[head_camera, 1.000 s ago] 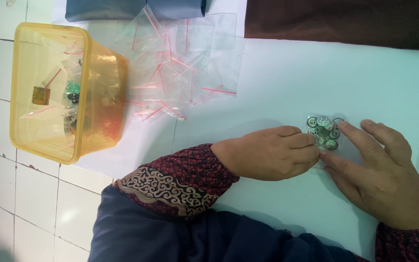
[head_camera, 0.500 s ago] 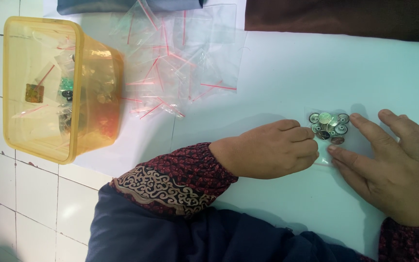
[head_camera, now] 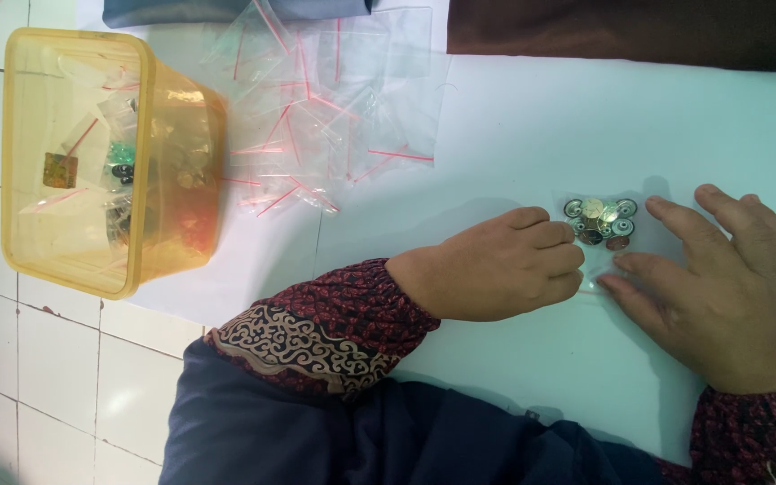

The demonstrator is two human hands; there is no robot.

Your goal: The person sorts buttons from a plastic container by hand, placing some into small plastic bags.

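Observation:
A small clear zip bag (head_camera: 600,222) holding several round metal buttons lies flat on the white table (head_camera: 514,126). My left hand (head_camera: 496,265) is curled beside it, with the fingertips pinched on the bag's near left edge. My right hand (head_camera: 720,278) lies flat on the table to the right of the bag. Its fingers are spread, and the index and middle fingertips rest on the bag's right side.
A pile of empty clear zip bags with red seals (head_camera: 334,117) lies at the back of the table. Left of it a yellow translucent plastic box (head_camera: 145,162) holds several filled small bags. Dark cloth (head_camera: 630,27) runs along the far edge. White floor tiles (head_camera: 47,377) show at the left.
Both hands stay at the small bag. My right fingers have slid a little further onto it, and the view has shifted slightly.

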